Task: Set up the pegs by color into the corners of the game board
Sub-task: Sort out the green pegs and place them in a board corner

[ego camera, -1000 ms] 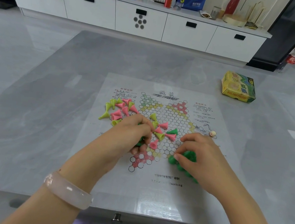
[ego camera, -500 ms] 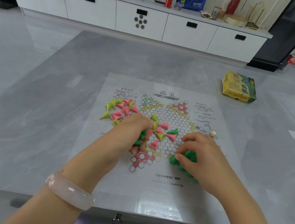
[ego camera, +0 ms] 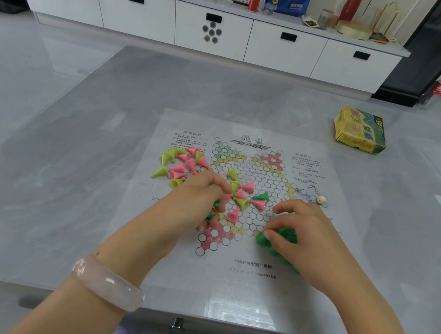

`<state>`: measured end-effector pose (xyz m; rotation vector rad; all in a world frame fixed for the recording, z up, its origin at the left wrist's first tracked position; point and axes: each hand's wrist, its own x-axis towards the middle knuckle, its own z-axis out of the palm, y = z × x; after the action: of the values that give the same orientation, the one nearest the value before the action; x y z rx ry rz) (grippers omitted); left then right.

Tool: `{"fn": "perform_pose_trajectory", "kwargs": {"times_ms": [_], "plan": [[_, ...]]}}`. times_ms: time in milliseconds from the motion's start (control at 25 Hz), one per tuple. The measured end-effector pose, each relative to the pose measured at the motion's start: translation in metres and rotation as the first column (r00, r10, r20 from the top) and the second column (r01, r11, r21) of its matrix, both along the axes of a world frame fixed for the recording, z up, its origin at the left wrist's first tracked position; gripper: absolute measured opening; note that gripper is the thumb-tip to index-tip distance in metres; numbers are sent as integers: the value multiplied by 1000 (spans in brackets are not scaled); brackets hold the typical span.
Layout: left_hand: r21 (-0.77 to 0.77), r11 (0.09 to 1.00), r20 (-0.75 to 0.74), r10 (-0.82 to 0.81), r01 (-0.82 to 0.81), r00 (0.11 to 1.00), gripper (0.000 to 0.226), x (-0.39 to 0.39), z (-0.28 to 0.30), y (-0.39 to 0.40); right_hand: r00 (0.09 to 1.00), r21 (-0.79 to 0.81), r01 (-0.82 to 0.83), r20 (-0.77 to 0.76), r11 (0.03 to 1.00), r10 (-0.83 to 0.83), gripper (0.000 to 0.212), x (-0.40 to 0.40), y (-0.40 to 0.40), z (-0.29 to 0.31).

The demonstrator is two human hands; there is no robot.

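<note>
Both forearms reach forward. The left hand (ego camera: 199, 202), a pale bangle on its wrist, curls its fingers downward; the right hand (ego camera: 300, 234) curls too, thumb tucked inward.

A grey marble-patterned table (ego camera: 71, 174) with a glossy top is seen. A printed paper game board (ego camera: 226, 275) is laid flat on it, near the front edge. A yellow and green cardboard box (ego camera: 360, 131) is placed directly on the tabletop, well apart from the sheet, toward the far right. A small pale bead (ego camera: 321, 200) is noted at the sheet's right margin. A metal knob (ego camera: 177, 325) is fitted below the table's front edge.
</note>
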<state>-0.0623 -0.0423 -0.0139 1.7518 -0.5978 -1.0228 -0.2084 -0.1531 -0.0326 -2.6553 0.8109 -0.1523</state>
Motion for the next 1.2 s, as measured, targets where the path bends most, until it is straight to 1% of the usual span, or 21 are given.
{"fn": "perform_pose_trajectory", "kwargs": {"times_ms": [80,160,280,360,560,760,960,1000,1080,1160,1200], "plan": [[20,999,77,-49,48,996,13,1,-5,2,1000,-12,-6,20,1000,6,20,0,0,1],[12,996,138,-94,93,986,6,0,-9,3,992,15,15,124,1000,-17,18,-1,0,5],[-11,989,212,-144,150,967,11,-3,-12,2,939,119,-5,343,993,-37,15,4,6,12],[-22,982,219,-176,185,960,14,-6,-13,1,914,179,-60,405,982,-18,19,9,11,13],[-50,980,216,-176,191,960,19,-8,-12,0,901,263,-73,431,962,-49,20,13,13,12],[-62,977,227,-187,206,956,17,-10,-9,1,892,317,-76,445,945,-78,13,14,11,9],[-56,972,234,-211,230,949,18,-11,-7,1,878,342,-105,474,934,-75,18,19,16,11],[-57,972,220,-211,229,952,17,-9,-6,2,865,363,-83,489,928,-114,18,19,15,13],[-64,982,196,-160,175,968,11,-2,-4,3,814,438,35,509,898,-280,17,14,8,20],[-72,997,181,-24,38,983,5,10,-7,2,743,445,181,522,877,-419,18,5,-6,22],[-80,996,166,58,-46,984,9,17,-8,2,721,421,242,525,874,-453,19,-1,-12,20]]}}
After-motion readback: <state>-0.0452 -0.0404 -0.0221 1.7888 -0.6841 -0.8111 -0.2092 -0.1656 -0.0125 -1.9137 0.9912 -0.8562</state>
